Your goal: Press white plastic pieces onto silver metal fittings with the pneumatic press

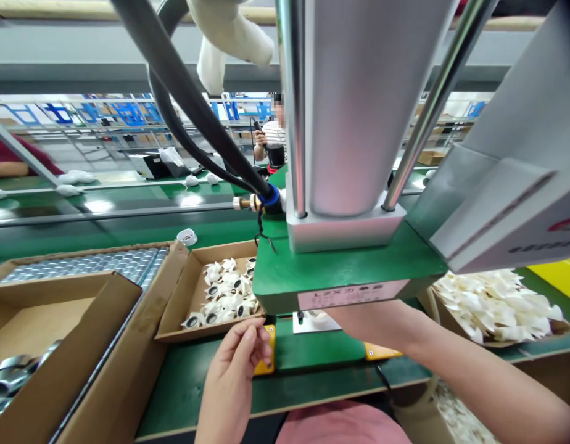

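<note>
At the press, left hand half-curled, right hand hidden, I can't tell either's hold; ringed fans lie boxed, plain ones heaped apart.

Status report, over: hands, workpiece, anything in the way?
Left hand by left yellow block, fingers curled, grip unclear. Right hand hidden by green press head. White part below it, mostly hidden.

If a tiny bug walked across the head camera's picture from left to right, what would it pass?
Shiny metal parts → white bladed pieces with dark rings → pink label on the green block → plain white bladed pieces.
</note>
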A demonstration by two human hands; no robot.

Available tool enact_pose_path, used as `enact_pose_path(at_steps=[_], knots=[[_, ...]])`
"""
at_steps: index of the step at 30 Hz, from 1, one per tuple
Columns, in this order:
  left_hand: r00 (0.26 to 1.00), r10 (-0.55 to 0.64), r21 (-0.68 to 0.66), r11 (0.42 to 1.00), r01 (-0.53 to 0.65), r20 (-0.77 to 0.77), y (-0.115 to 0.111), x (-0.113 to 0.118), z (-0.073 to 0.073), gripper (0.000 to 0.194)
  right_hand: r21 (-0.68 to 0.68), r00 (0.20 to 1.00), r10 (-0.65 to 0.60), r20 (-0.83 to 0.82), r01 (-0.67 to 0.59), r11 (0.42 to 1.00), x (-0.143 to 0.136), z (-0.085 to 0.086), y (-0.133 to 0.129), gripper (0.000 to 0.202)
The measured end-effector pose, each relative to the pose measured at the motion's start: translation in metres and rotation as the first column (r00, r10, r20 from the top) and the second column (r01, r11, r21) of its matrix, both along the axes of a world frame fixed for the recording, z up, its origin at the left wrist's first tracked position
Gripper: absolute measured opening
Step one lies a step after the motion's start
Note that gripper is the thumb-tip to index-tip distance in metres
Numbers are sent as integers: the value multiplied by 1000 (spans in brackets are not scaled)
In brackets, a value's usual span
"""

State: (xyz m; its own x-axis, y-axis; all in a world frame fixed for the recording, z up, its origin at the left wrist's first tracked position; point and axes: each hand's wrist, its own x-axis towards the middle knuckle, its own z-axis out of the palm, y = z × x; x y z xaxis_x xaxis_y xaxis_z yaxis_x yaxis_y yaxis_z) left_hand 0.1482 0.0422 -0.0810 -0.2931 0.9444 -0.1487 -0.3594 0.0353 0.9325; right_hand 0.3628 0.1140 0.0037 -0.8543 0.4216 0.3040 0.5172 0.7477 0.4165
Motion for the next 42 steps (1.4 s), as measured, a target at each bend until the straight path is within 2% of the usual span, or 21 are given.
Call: enact_pose_path(at_steps=[5, 10, 14, 17, 19, 20, 22, 24, 25, 27, 29, 32, 37, 40, 42], knots=[[992, -28, -14, 1000, 27, -124, -1, -1, -7, 18, 46, 999, -53, -7, 53, 998, 3, -7, -1, 45], [991, -36, -19, 999, 34, -126, -2, -1, -9, 21, 11, 996, -79, -48, 79, 997, -4, -6, -5, 43], [986, -33, -22, 999, 30, -165, -4, -4, -9, 22, -122, 994, -68, -88, 57, 991, -14, -2, -7, 41], [948, -30, -41, 999, 18, -317, -7, -8, -9, 24, -248, 983, -61, -170, 17, 968, -15, 0, -4, 45], [837, -27, -41, 999, 5, -547, -8, -12, -11, 24, -317, 974, -78, -214, 6, 948, -10, -5, -1, 46], [735, -17, -17, 1000, 7, -678, -8, -14, -12, 23, -353, 966, -107, -237, 17, 935, -6, -10, 0, 45], [475, 36, 61, 997, 38, -880, -10, -20, -17, 23, -420, 935, -209, -287, 74, 905, 9, -27, -1, 40], [245, 109, 134, 987, 86, -963, -13, -28, -25, 24, -459, 885, -327, -332, 152, 875, 31, -48, -8, 33], [161, 134, 153, 982, 108, -978, -15, -32, -29, 25, -474, 858, -373, -354, 180, 862, 44, -60, -14, 30], [46, 160, 166, 975, 146, -986, -20, -39, -38, 25, -512, 819, -438, -371, 213, 832, 70, -80, -28, 30], [-18, 178, 172, 969, 178, -984, -24, -43, -45, 26, -562, 793, -502, -346, 253, 788, 90, -95, -43, 38], [-61, 199, 184, 964, 193, -978, -26, -44, -51, 30, -599, 809, -533, -247, 305, 741, 102, -105, -57, 48], [-112, 191, 174, 974, 147, -975, -25, -40, -50, 28, -555, 853, -495, -166, 334, 762, 92, -105, -58, 43], [-86, 176, 163, 977, 140, -981, -23, -42, -50, 27, -575, 843, -498, -204, 309, 758, 91, -104, -55, 41], [-9, 174, 170, 975, 144, -985, -22, -44, -52, 26, -622, 815, -517, -262, 267, 736, 94, -104, -55, 39]])
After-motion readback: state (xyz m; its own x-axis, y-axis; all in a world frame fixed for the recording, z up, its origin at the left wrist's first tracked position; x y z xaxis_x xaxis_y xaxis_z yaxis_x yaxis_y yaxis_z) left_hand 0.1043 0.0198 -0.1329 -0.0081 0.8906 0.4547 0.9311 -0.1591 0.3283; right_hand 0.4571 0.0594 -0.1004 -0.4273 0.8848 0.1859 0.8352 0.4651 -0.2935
